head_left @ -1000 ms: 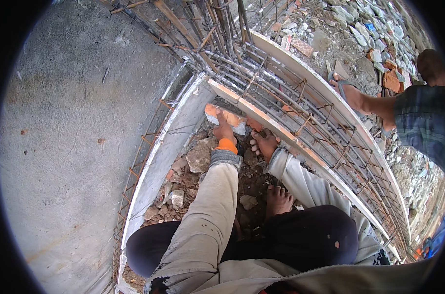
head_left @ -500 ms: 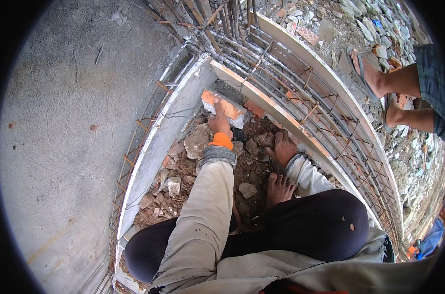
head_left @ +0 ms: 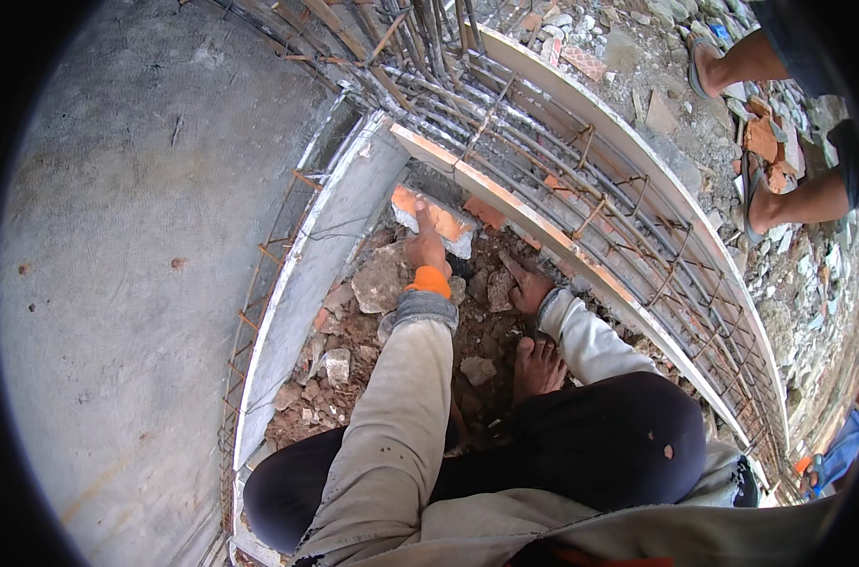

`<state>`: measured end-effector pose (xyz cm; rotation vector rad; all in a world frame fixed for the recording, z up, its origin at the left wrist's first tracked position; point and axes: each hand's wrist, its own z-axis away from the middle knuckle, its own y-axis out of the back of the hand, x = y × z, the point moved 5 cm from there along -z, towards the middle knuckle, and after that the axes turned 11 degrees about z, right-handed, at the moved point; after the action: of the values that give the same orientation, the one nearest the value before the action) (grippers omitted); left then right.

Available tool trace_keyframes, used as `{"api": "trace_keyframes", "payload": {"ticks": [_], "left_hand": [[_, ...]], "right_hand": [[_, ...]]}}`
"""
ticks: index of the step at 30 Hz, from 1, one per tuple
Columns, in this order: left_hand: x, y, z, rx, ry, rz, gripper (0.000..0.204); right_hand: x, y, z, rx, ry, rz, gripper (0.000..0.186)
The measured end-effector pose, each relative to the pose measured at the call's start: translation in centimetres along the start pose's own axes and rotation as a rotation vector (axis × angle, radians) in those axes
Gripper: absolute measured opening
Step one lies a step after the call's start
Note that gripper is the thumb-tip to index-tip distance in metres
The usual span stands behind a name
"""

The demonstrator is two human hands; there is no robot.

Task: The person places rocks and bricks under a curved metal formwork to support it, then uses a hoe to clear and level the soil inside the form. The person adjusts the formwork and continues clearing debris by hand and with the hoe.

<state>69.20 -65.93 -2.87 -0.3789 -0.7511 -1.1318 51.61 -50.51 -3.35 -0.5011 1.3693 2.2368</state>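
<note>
My left hand (head_left: pixel 426 248), below an orange cuff, is on an orange brick piece (head_left: pixel 439 221) with white mortar along its edge. One finger stretches over the brick's face, and the others are partly hidden. The brick lies near the far end of a narrow trench between boards. To the right, my right hand (head_left: pixel 528 283) is low over the rubble with its index finger extended and nothing held. A rough stone (head_left: pixel 499 289) lies beside that hand. Another reddish brick piece (head_left: pixel 485 211) sits against the right board. A larger stone (head_left: pixel 379 280) is left of my left wrist.
Pale boards (head_left: pixel 302 274) wall the trench on the left, and another board (head_left: pixel 543 236) on the right. Rusty rebar cages (head_left: pixel 628 236) run outside it, with upright bars at the far corner. My bare foot (head_left: pixel 540 367) rests on the soil. A person's sandalled foot (head_left: pixel 758 203) stands on rubble.
My right hand has shifted slightly left, and its index finger now points forward. My left hand stays on the brick piece. The other person's feet have moved farther apart.
</note>
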Motion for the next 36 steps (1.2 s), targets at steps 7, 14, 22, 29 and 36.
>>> {"api": "trace_keyframes", "payload": {"ticks": [7,14,22,29,36], "left_hand": [[1.6,-0.9,-1.2,0.069,-0.103,-0.040,0.114],[1.9,-0.4,-1.6,-0.028,0.024,-0.043,0.118],[2.0,-1.8,-1.5,0.005,0.041,-0.076,0.109],[3.1,0.5,-2.2,-0.045,-0.034,-0.151,0.112],[4.4,1.2,0.1,-0.023,0.022,-0.160,0.116]], "right_hand": [[1.8,-3.2,-7.1,0.225,-0.688,-1.161,0.066],[-0.2,-0.8,-8.0,0.005,-0.503,-0.394,0.067],[2.5,-2.6,-10.8,0.297,-0.586,-0.344,0.071],[0.1,-2.6,-9.5,0.185,-0.654,-0.458,0.073],[0.1,-2.6,-9.0,0.156,-0.592,-0.449,0.066]]}}
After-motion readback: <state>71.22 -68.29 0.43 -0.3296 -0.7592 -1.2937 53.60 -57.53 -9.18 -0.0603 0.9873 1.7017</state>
